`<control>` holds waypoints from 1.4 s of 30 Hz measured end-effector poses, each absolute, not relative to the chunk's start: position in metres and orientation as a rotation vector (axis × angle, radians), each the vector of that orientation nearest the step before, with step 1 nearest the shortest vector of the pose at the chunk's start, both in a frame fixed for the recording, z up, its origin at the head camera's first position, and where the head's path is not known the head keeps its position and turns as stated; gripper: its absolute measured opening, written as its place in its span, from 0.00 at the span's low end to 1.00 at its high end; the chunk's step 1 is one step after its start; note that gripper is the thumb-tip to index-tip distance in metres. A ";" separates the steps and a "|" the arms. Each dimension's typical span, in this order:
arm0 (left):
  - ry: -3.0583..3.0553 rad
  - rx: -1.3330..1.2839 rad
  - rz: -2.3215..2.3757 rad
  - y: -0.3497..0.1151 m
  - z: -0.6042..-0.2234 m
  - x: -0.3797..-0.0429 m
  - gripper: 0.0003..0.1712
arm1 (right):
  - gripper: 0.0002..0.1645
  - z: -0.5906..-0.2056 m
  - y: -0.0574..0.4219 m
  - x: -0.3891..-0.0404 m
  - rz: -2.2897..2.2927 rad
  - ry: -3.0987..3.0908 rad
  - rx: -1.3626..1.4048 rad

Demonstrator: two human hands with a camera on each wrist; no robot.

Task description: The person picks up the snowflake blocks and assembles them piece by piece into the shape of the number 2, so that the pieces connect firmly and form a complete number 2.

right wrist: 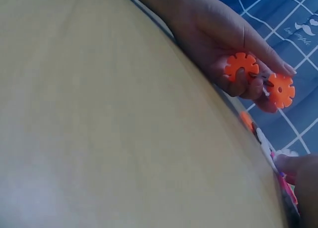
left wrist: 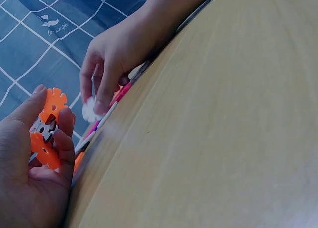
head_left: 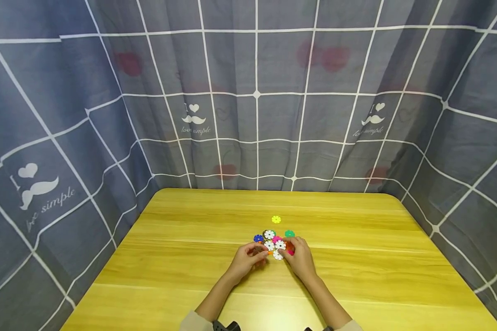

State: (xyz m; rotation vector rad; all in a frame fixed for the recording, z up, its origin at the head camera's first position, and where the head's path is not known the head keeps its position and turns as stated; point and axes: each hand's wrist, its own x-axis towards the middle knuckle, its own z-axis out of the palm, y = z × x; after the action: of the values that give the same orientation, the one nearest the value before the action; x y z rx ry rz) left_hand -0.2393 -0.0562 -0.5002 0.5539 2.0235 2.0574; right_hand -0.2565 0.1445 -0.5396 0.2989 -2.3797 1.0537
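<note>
My left hand [head_left: 242, 263] holds a small joined piece of notched plastic snowflake discs. In the left wrist view an upper orange disc [left wrist: 53, 101] and a lower orange disc [left wrist: 45, 154] join through a greyish-white disc [left wrist: 48, 130] set between them. Fingers and thumb curl around this piece, just above the table. To its right, my right hand [head_left: 301, 261] pinches a white disc [left wrist: 91, 112] between thumb and fingers, close over the loose discs. Under and between both hands lies a small heap of discs, including a pink disc [head_left: 277, 239] and a white disc [head_left: 269, 234].
A blue disc [head_left: 258, 238] lies at the heap's left edge and a green disc [head_left: 289, 233] at its back right. Farther back sits a lone yellow disc [head_left: 276, 219]. The wooden table [head_left: 170, 257] is bordered by a grey checked curtain [head_left: 236, 115].
</note>
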 end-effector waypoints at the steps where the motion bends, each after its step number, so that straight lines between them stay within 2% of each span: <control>1: 2.022 0.545 2.064 -0.056 -0.500 -0.239 0.15 | 0.15 -0.540 0.145 -0.257 1.080 -2.359 0.304; 8: 1.945 0.544 2.148 -0.056 -0.501 -0.240 0.14 | 0.10 -0.538 0.140 -0.250 1.505 -2.222 0.346; 14: 1.947 0.505 2.133 -0.056 -0.499 -0.241 0.15 | 0.18 -0.532 0.128 -0.239 1.947 -2.107 0.397; 19: 1.977 0.479 2.108 -0.055 -0.498 -0.242 0.14 | 0.18 -0.528 0.125 -0.234 2.091 -2.043 0.373; 29: 1.977 0.565 2.057 -0.057 -0.503 -0.243 0.13 | 0.07 -0.507 0.119 -0.218 2.154 -2.024 0.440; 35: 1.967 0.616 2.027 -0.059 -0.504 -0.244 0.15 | 0.07 -0.509 0.117 -0.217 2.126 -2.039 0.470; 42: 1.953 0.525 2.052 -0.056 -0.521 -0.255 0.14 | 0.09 -0.529 0.121 -0.233 1.943 -2.099 0.497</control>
State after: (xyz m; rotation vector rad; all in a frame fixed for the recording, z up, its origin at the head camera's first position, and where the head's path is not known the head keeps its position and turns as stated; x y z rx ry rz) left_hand -0.2552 -0.0562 -0.5212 0.5246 1.9533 2.0516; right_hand -0.2326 0.1213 -0.5285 0.4969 -2.0986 1.9427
